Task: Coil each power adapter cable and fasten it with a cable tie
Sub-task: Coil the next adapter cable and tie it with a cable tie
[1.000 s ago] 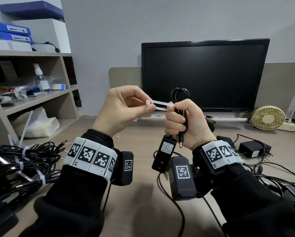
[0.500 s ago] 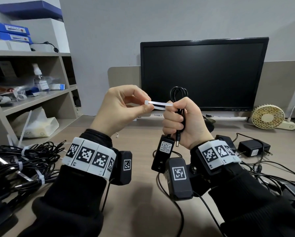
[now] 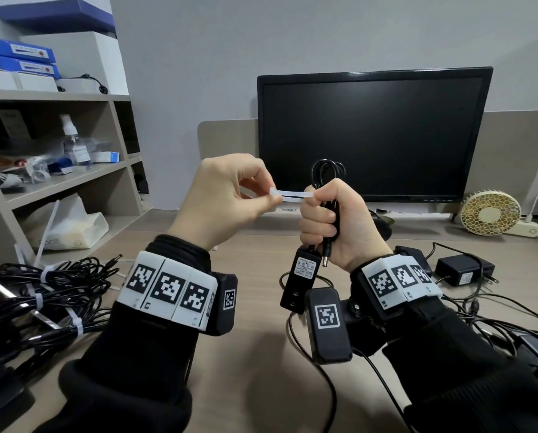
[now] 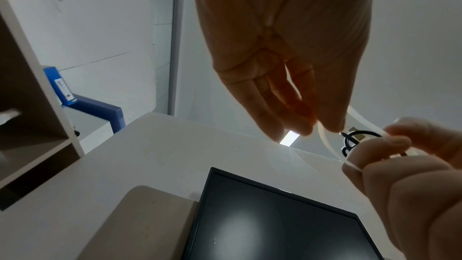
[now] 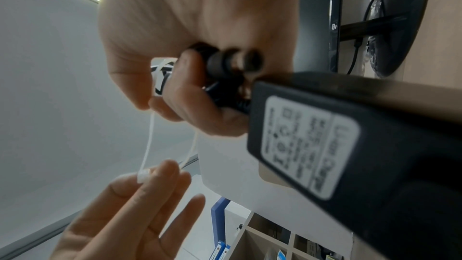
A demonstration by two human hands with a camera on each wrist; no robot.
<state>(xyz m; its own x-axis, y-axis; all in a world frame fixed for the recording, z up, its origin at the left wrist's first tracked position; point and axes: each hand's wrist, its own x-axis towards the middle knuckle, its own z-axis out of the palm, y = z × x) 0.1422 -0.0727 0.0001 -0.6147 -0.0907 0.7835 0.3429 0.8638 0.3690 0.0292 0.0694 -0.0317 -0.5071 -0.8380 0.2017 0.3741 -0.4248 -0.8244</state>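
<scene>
My right hand [image 3: 327, 220] grips a coiled black cable [image 3: 327, 170] upright above the desk; its loop sticks out over the fist and the barrel plug [image 3: 325, 260] pokes out below. The black adapter block [image 3: 299, 281] hangs under the fist, seen close with its white label in the right wrist view [image 5: 350, 141]. A white cable tie [image 3: 291, 195] is looped round the coil. My left hand [image 3: 230, 198] pinches the tie's two ends together between thumb and fingertips, just left of the fist. The tie's head [image 5: 143, 177] shows at the left fingertips [image 5: 167, 167].
Tied bundles of black adapters [image 3: 43, 295] lie at the desk's left edge. Loose adapters and cables [image 3: 461, 273] lie at the right. A dark monitor [image 3: 374, 132] stands behind the hands, a small fan [image 3: 489, 212] to its right, a shelf unit [image 3: 58, 182] at the left.
Both hands have stayed almost still. The left hand keeps its pinch on the tie ends and the right fist keeps the coil; the view has shifted only slightly.
</scene>
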